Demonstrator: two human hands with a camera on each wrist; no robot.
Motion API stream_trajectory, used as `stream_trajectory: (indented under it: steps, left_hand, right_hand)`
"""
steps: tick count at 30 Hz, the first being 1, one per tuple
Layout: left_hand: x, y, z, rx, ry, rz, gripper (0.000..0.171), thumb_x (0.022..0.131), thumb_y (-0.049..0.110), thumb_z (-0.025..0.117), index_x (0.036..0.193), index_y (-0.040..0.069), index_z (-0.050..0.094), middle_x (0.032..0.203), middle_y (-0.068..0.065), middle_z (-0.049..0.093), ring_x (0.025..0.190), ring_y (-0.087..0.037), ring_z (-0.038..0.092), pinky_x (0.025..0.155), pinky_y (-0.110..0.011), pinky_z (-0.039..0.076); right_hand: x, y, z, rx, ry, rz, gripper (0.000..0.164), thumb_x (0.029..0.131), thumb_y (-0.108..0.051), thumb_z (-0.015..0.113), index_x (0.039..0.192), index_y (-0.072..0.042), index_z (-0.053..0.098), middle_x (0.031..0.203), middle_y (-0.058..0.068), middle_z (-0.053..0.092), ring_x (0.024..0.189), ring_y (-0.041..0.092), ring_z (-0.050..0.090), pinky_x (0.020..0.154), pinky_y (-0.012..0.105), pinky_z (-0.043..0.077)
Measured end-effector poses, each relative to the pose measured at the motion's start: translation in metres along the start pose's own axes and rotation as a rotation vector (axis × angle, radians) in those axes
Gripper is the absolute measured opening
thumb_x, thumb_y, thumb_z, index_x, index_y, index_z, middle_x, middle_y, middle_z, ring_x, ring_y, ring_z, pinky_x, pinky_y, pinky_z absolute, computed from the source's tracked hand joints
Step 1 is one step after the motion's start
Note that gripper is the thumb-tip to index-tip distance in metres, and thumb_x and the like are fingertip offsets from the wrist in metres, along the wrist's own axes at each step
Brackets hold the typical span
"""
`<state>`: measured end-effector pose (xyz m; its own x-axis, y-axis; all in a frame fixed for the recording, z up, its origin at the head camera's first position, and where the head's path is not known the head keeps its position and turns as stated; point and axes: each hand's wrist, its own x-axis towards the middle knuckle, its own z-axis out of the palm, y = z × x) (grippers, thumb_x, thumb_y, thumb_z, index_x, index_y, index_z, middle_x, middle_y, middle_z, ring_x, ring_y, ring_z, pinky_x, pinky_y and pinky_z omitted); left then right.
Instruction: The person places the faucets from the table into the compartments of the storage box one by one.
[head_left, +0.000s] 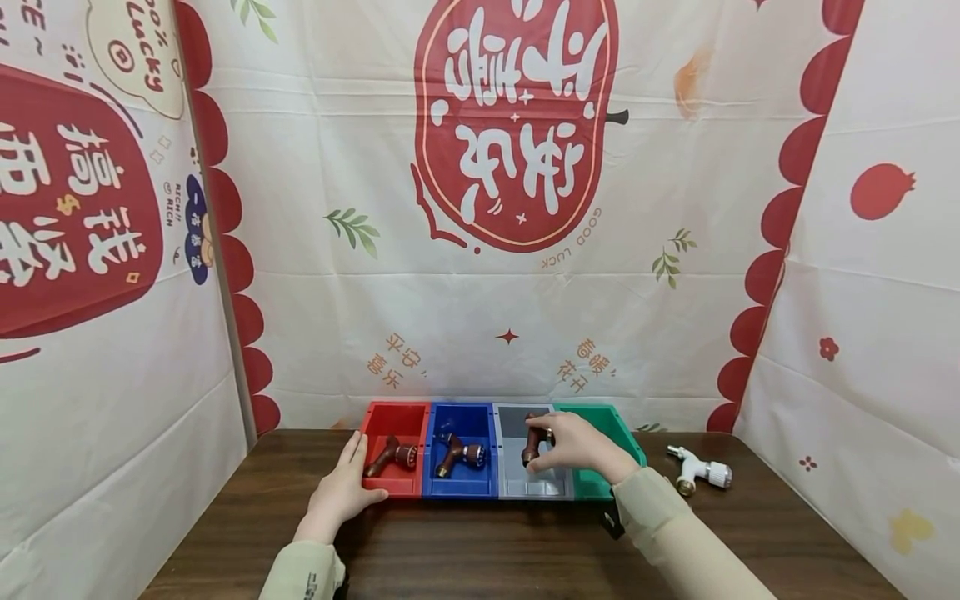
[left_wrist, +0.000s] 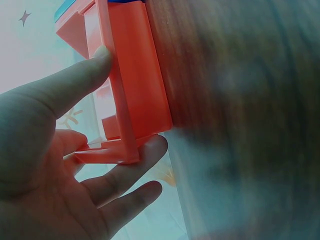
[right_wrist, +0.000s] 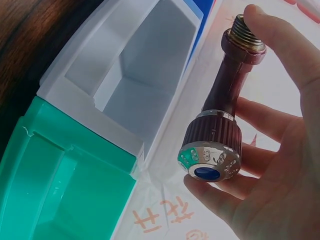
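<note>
My right hand [head_left: 576,443] holds a dark brown faucet [right_wrist: 225,95] above the grey bin [head_left: 532,487]. In the right wrist view, the thumb is at its brass threaded end and the fingers are by the ribbed knob with a silver rim and blue centre. At the other end of the row, my left hand [head_left: 339,492] rests against the red bin [left_wrist: 142,75], its thumb on the front rim and its fingers extended along the outer side. A brown faucet [head_left: 392,456] lies in the red bin. Another brown faucet [head_left: 454,454] lies in the blue bin [head_left: 461,417].
Joined to the grey bin's right is a green bin [right_wrist: 80,185], partly covered by my right arm. A white faucet [head_left: 699,471] with a brass end lies on the dark wooden table [head_left: 480,550] to the right. Printed cloth [head_left: 337,317] hangs behind the bins and along both sides.
</note>
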<state>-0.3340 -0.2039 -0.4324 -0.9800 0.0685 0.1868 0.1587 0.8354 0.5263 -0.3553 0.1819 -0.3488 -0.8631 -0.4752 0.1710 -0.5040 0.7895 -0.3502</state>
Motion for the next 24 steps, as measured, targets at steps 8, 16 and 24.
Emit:
stream_trajectory:
  steps: [8,16,24]
  left_hand:
    - [0.0008,-0.0006,0.0003,0.004,0.003,0.001,0.102,0.074,0.030,0.083,0.152,0.000,0.024,0.158,-0.018,0.016,0.117,-0.050,0.049,0.085,-0.065,0.045]
    - [0.0009,0.0000,-0.0003,0.001,0.001,-0.005,0.102,0.074,0.030,0.083,0.152,0.000,0.024,0.158,-0.018,0.016,0.118,-0.050,0.049,0.085,-0.065,0.045]
    - [0.0014,-0.0002,0.0003,0.002,0.000,-0.005,0.102,0.074,0.029,0.083,0.152,0.000,0.024,0.158,-0.018,0.016,0.119,-0.050,0.048,0.086,-0.065,0.045]
  right_hand:
    - [0.0043,0.0011,0.0014,0.002,-0.002,0.001,0.076,0.070,-0.040,0.085,0.134,-0.007,0.059,0.117,0.005,0.064,0.089,0.016,0.054,0.076,0.039,0.048]
    - [0.0074,-0.0015,0.0018,-0.012,0.001,-0.002,0.077,0.069,-0.038,0.086,0.134,-0.007,0.058,0.120,0.007,0.064,0.083,0.016,0.050,0.072,0.037,0.046]
    - [0.0103,0.0012,0.0026,0.001,0.004,-0.008,0.078,0.068,-0.038,0.086,0.133,-0.006,0.059,0.116,0.004,0.065,0.081,0.015,0.049,0.071,0.035,0.044]
